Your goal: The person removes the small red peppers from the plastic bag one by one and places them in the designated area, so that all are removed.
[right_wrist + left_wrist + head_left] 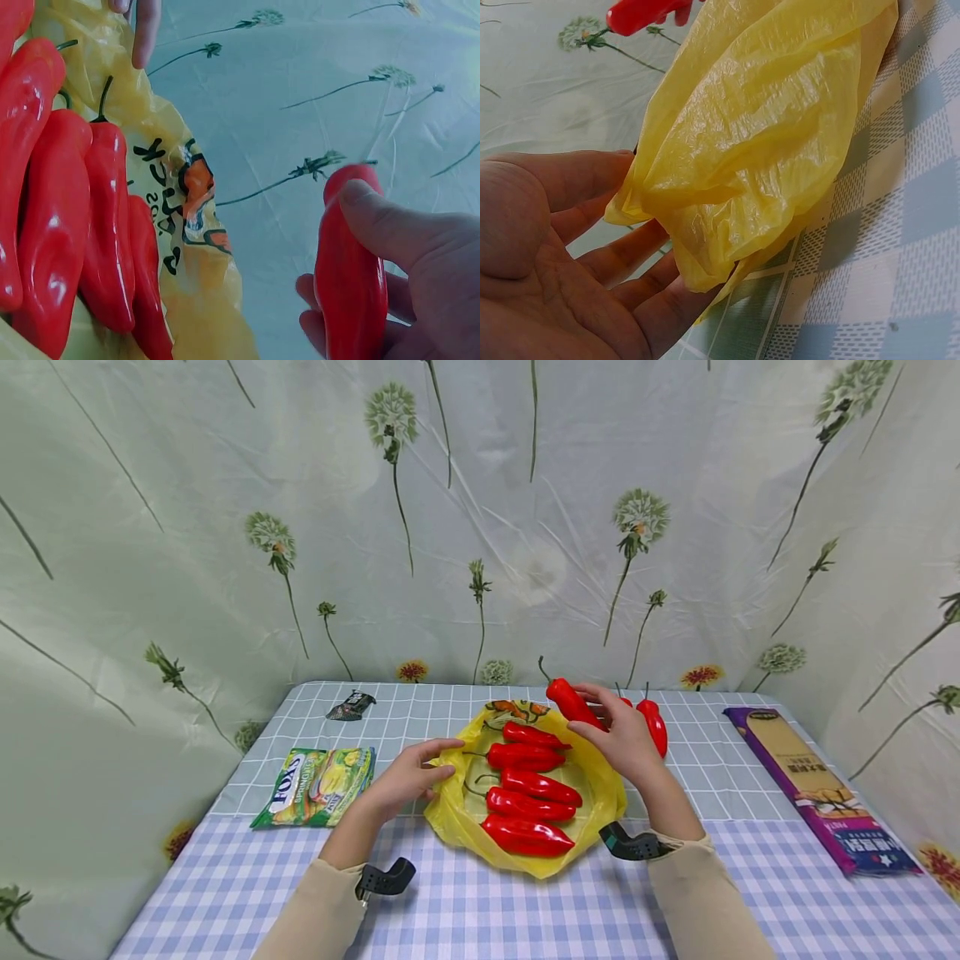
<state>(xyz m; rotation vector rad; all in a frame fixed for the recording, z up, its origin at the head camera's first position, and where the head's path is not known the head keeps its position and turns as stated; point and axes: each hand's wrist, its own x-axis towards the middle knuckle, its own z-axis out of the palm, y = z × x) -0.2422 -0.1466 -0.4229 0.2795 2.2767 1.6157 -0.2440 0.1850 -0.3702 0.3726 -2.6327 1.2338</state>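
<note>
A yellow plastic bag (603, 810) lies spread with its mouth up, and several long red peppers (528, 835) rest inside in a rough row. My right hand (618, 735) grips one red pepper (573, 703) above the bag's far right rim, its stem pointing up and away. The right wrist view shows the thumb on this pepper (349, 277) with the fingers behind it. At the bag's left rim is my left hand (408, 777). In the left wrist view its loosely extended fingers touch the yellow bag (757, 142), which partly hides them.
Beyond my right hand, a red pepper (654, 727) lies on the table, with another partly hidden. A FOX'S candy packet (322, 787) lies at left, with a small black wrapper (351, 706) behind it. A long purple-and-gold package (821, 785) lies at right. A floral curtain (525, 527) hangs behind.
</note>
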